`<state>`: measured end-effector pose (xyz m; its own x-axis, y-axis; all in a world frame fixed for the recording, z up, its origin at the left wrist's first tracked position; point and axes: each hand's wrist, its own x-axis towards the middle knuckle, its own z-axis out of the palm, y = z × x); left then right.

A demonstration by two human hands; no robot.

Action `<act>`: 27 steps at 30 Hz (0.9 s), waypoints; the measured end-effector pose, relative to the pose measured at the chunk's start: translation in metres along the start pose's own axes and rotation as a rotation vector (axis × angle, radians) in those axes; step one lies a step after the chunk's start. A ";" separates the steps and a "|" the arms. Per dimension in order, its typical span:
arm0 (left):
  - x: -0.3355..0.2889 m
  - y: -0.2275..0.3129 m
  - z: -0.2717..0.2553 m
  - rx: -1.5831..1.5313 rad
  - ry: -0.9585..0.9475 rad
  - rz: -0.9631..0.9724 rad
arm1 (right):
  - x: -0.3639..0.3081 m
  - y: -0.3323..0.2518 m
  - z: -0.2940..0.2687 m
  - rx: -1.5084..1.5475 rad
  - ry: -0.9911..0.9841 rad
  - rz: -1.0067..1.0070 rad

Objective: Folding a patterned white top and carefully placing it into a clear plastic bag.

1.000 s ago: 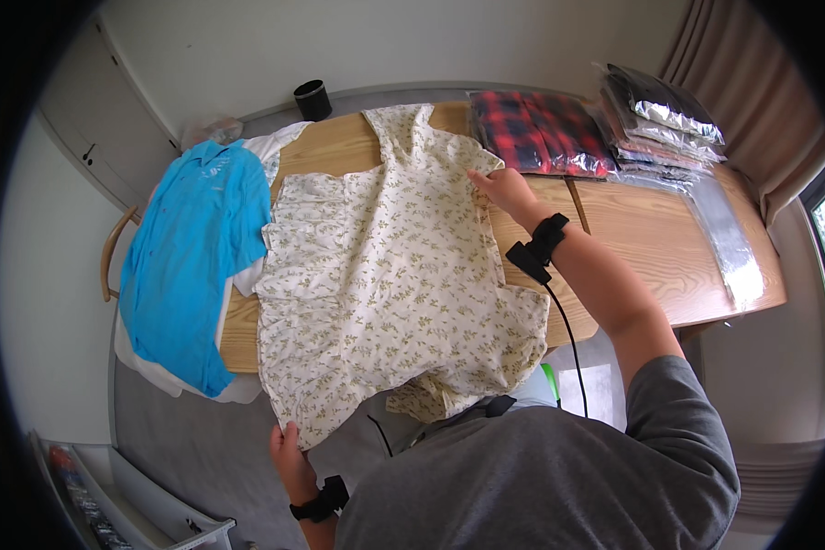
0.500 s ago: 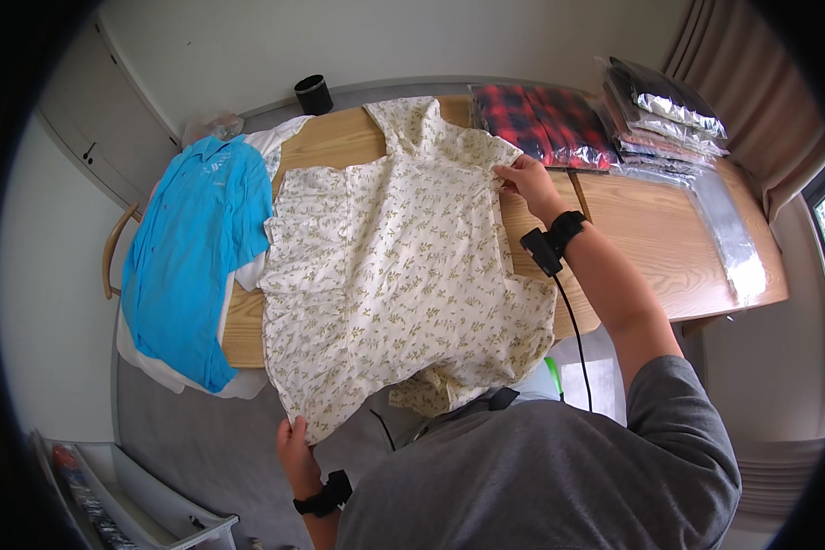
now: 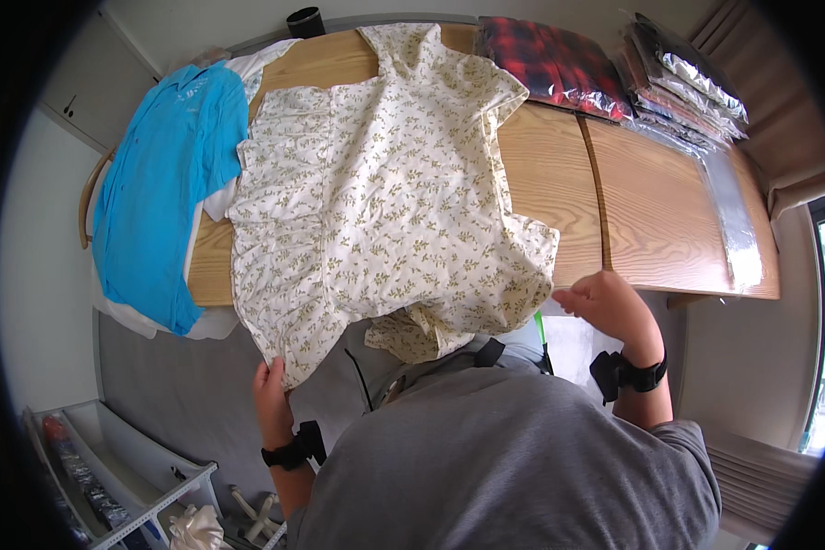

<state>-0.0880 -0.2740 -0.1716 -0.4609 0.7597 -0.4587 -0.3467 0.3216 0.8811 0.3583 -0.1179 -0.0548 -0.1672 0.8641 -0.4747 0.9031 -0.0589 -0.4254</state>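
Note:
A white blouse (image 3: pixel 403 174) with small green sprigs and a gathered lower section is spread over the table, its gathered end to the left. Its near edge hangs past the table's front, with a bunched fold against my lap. My left hand (image 3: pixel 270 394) pinches the blouse's near-left hem corner, held off the table's front. My right hand (image 3: pixel 614 312) is beside the near-right sleeve, fingers curled in; I see no cloth in them, and the fingertips are very close to the sleeve's edge.
A blue shirt (image 3: pixel 160 183) lies over white cloth at the left of the wooden table (image 3: pixel 669 211). At the back right are a bagged red-and-black checked garment (image 3: pixel 555 69), a stack of bagged clothes (image 3: pixel 683 82) and clear plastic bags (image 3: pixel 733 220). A white bin (image 3: pixel 147 458) stands lower left.
My right hand has let go of the blouse's far-right part and come back toward me to the near sleeve. My left hand still holds the hem corner. The whole view has shifted.

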 end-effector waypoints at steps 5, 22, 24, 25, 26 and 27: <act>-0.004 0.003 -0.001 -0.058 -0.012 0.044 | 0.004 0.053 0.108 0.659 -0.235 -0.199; -0.084 0.039 -0.056 -0.031 -0.124 0.339 | -0.067 0.034 0.056 0.982 -0.247 -0.365; -0.078 0.040 -0.057 -0.182 -0.194 0.328 | -0.065 0.031 0.059 0.990 -0.247 -0.362; -0.075 0.044 -0.056 -0.199 -0.200 0.358 | -0.063 0.025 0.059 1.120 -0.247 -0.378; -0.071 0.050 -0.051 -0.203 -0.198 0.361 | -0.059 0.020 0.059 1.247 -0.248 -0.391; -0.066 0.060 -0.042 -0.274 -0.199 0.404 | -0.051 0.018 0.060 1.356 -0.249 -0.405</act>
<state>-0.1124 -0.3288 -0.0932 -0.4468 0.8940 -0.0346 -0.3865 -0.1580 0.9087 0.3597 -0.1931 -0.0843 -0.5083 0.8363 -0.2056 -0.2657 -0.3794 -0.8862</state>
